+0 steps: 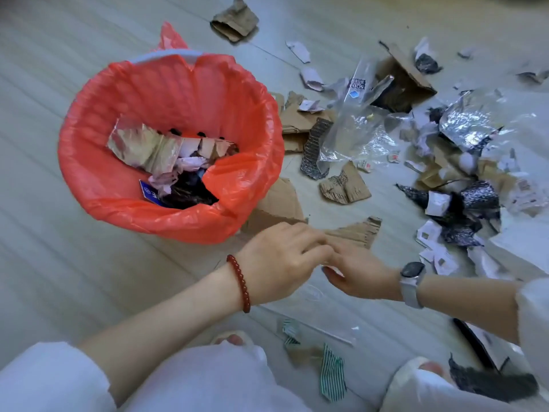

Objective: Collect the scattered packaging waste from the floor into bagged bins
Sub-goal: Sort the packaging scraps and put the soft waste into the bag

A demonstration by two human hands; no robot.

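A bin lined with a red bag [142, 93] stands at the left, holding crumpled paper, foil and dark scraps. In front of it my left hand [279, 260], with a red bead bracelet, and my right hand [362, 272], with a grey watch, meet fingertip to fingertip low over the floor. Between them they pinch the upper edge of a clear plastic film [315, 295] that lies flat toward my knees. A torn brown cardboard piece [356, 231] lies just beyond the fingers.
Scattered waste covers the floor to the right: cardboard scraps [344, 185], a clear plastic bag [356, 135], silver foil [472, 120], black patterned wrappers [469, 203] and white paper bits [436, 254]. A folded cardboard piece [234, 22] lies at the top. Striped green scraps [332, 379] lie by my knees.
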